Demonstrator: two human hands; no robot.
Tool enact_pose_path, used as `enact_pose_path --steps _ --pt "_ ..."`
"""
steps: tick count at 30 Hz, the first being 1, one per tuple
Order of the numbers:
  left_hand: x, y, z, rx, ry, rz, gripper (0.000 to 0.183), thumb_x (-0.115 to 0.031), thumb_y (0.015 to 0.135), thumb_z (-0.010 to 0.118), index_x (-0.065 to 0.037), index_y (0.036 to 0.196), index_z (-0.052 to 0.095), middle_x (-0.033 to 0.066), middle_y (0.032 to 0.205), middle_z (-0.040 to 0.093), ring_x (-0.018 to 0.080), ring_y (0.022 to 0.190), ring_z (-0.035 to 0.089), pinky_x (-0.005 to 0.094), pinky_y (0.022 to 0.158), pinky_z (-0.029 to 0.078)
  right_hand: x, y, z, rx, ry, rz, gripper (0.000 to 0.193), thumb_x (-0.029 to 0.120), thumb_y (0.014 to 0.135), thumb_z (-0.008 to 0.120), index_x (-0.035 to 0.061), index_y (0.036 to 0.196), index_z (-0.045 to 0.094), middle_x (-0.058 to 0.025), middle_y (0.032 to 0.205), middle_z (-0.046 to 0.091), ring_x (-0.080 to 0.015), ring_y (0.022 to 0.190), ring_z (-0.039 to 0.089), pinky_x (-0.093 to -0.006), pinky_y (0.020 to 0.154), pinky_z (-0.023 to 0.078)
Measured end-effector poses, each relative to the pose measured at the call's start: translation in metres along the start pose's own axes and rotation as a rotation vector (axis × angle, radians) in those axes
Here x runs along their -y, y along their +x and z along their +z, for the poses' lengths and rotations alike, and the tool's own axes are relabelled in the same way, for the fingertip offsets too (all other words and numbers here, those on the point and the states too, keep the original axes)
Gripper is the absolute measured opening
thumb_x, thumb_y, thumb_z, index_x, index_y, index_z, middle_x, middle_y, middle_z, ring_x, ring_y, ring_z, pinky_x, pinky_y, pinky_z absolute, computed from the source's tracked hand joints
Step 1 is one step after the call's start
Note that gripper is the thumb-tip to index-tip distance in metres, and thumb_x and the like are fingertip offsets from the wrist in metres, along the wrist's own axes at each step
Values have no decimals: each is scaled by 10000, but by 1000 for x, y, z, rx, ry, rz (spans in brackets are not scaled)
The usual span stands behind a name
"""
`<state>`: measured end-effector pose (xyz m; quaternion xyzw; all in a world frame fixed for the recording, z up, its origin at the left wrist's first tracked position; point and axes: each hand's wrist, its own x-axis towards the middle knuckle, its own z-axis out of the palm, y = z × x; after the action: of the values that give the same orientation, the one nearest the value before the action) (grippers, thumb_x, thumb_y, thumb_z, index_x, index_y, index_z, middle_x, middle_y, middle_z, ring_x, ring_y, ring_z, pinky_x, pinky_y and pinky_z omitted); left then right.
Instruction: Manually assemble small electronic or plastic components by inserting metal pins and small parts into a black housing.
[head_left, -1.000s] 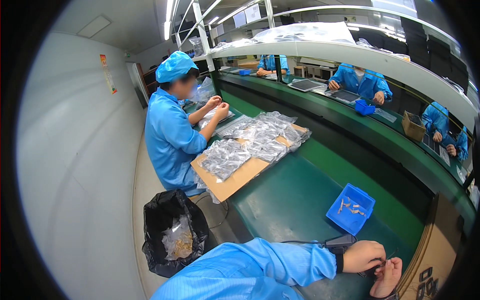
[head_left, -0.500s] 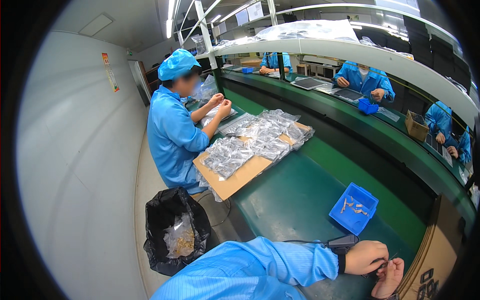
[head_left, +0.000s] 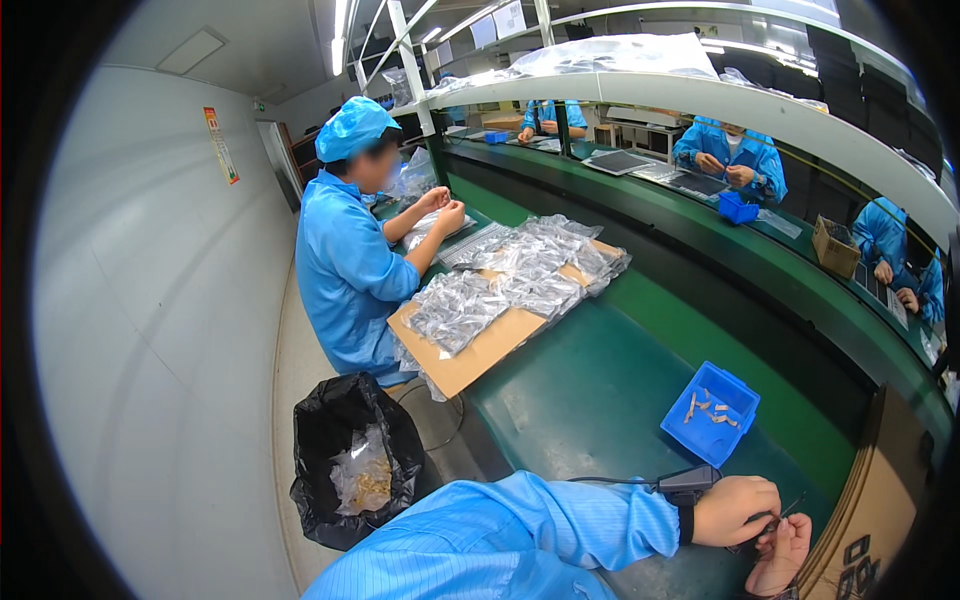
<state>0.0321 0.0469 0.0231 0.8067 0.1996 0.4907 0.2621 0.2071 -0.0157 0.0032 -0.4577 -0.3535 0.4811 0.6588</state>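
My left hand reaches in from the lower edge in a blue sleeve, with a black strap and a dark box-shaped device at the wrist. Its fingers are closed in a pinch. Right against it, my right hand is closed too, fingertips and thumb meeting the left fingers. Between them is something small and dark with a thin pointed end; its kind is hidden by the fingers. A blue plastic bin stands just beyond my hands, with several small pale strips in it.
Cardboard bearing small black frames lies at right. On the green bench, bagged parts cover a cardboard sheet beside a co-worker. A black-lined bin stands on the floor. A white shelf spans above; co-workers sit beyond.
My hands stay pinched together and have hardly moved. Across the bench, a co-worker's hands have come together from lying apart. The view has shifted very slightly.
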Motion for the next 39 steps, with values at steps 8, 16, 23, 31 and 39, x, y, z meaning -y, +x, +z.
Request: enact_pose_path --steps 8,16,23,31,39 --pt "0 0 -1 -8 8 12 73 -89 808 621 -40 849 585 92 817 591 313 792 594 402 664 480 0 0 -1 28 1 -1 141 92 929 631 54 1049 568 -51 800 650 -109 660 603 -209 620 490" --pt "1 0 0 -28 4 8 75 -85 808 620 -39 855 584 92 817 589 312 791 593 402 664 479 0 0 -2 20 -2 14 141 82 932 621 55 1056 559 -56 813 651 -112 655 605 -213 623 501" --pt "1 -1 1 7 40 -30 110 -95 798 633 -38 879 583 90 835 598 311 819 600 406 681 484 -3 3 -6 26 0 23 140 68 929 620 57 1054 558 -56 816 649 -116 643 605 -218 611 507" --pt "4 -3 3 80 30 -62 153 -125 784 660 -42 891 590 87 859 614 306 849 611 403 702 494 -2 2 -4 16 9 17 140 61 925 623 57 1050 562 -54 815 644 -119 639 605 -220 608 510" --pt "5 -4 3 89 56 -77 145 -140 783 664 -34 864 609 91 845 632 305 846 613 404 707 497 -15 6 -12 54 12 11 143 110 965 565 93 1069 468 -8 803 599 -55 636 574 -168 553 470"
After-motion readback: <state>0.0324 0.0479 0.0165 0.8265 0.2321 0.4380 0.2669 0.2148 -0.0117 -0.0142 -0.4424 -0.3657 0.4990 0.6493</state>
